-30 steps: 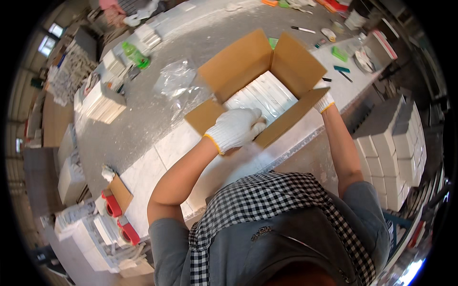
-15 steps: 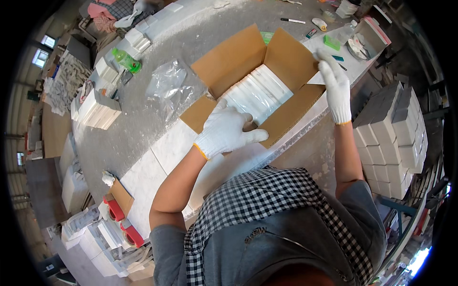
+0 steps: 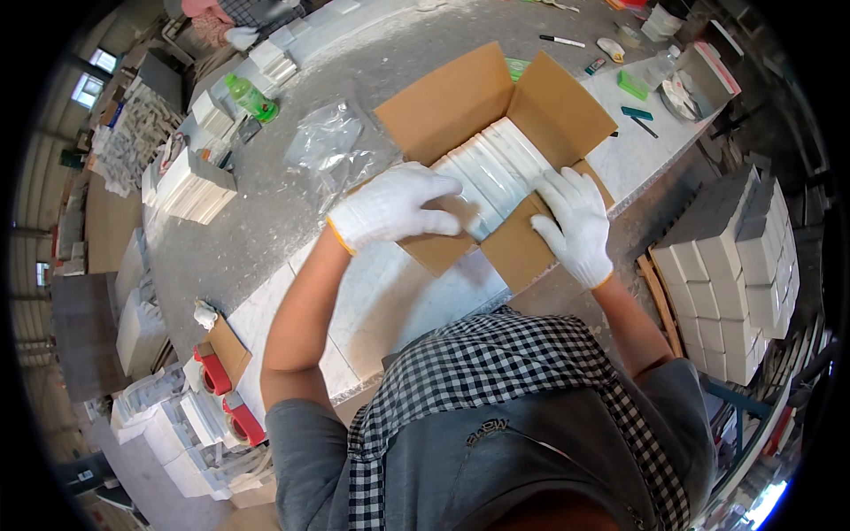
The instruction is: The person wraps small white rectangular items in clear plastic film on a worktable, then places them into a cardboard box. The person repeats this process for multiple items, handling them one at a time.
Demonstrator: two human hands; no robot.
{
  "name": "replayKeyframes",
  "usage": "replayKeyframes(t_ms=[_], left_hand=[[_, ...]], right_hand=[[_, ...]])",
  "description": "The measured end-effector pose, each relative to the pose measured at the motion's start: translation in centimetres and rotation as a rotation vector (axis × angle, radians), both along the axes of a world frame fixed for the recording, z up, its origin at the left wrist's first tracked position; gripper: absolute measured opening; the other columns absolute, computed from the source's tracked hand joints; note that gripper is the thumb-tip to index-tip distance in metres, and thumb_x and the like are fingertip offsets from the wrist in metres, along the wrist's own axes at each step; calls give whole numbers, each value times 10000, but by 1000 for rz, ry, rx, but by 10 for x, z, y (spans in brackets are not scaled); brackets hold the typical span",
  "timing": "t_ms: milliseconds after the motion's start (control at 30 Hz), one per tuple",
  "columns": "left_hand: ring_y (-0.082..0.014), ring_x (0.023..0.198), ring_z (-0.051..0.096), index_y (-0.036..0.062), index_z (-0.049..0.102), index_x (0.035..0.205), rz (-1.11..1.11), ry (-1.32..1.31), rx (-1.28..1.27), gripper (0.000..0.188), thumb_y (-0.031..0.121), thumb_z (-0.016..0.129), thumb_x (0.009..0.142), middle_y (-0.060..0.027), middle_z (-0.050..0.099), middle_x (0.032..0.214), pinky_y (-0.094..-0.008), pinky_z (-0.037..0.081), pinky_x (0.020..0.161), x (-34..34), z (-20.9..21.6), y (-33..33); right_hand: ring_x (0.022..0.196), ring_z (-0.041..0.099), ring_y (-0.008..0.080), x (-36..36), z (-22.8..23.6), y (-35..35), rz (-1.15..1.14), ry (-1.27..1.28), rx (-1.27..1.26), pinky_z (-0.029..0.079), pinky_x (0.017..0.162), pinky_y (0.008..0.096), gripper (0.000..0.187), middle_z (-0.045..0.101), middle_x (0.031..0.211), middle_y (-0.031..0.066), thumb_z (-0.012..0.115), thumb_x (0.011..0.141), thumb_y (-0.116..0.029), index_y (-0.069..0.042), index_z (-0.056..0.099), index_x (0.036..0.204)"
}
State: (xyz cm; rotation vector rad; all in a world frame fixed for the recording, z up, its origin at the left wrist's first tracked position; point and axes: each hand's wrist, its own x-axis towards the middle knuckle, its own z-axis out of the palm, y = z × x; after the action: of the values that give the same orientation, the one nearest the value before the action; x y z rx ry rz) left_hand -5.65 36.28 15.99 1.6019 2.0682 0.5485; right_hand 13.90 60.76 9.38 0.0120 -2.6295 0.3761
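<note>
A crumpled clear plastic bag (image 3: 328,139) lies on a grey tabletop (image 3: 273,196), left of a white-gloved left hand (image 3: 398,208), thumb and fingers parted at the near-left edge of an open brown cardboard box (image 3: 447,99). Inside, white rectangular slabs (image 3: 496,165) stand in a row; at right, a white-gloved right hand (image 3: 575,219) extends loose, unclenched fingers over a flap.

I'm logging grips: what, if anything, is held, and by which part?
The left hand, open over the left flap of the box, holds nothing visible. The right hand lies on the near flap; whether it grips it can't be told.
</note>
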Motion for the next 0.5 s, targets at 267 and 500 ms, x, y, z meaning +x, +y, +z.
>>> replayKeyframes(t_ms=[267, 500], left_hand=[[-387, 1169, 538, -3, 638, 1273, -241, 68, -58, 769, 385, 873, 652, -183, 612, 1206, -427, 416, 1055, -12, 9, 2], [-269, 1041, 600, 84, 668, 991, -213, 461, -145, 625, 518, 871, 590, -97, 656, 997, -410, 386, 1033, 12, -19, 10]], right_hand=[[1317, 465, 420, -4, -63, -3, -293, 204, -5, 268, 1141, 619, 522, 594, 1383, 160, 691, 822, -287, -105, 668, 1310], [1299, 489, 397, -6, -66, -3, -273, 284, -19, 269, 1143, 597, 458, 625, 1348, 152, 656, 829, -249, -96, 702, 1258]])
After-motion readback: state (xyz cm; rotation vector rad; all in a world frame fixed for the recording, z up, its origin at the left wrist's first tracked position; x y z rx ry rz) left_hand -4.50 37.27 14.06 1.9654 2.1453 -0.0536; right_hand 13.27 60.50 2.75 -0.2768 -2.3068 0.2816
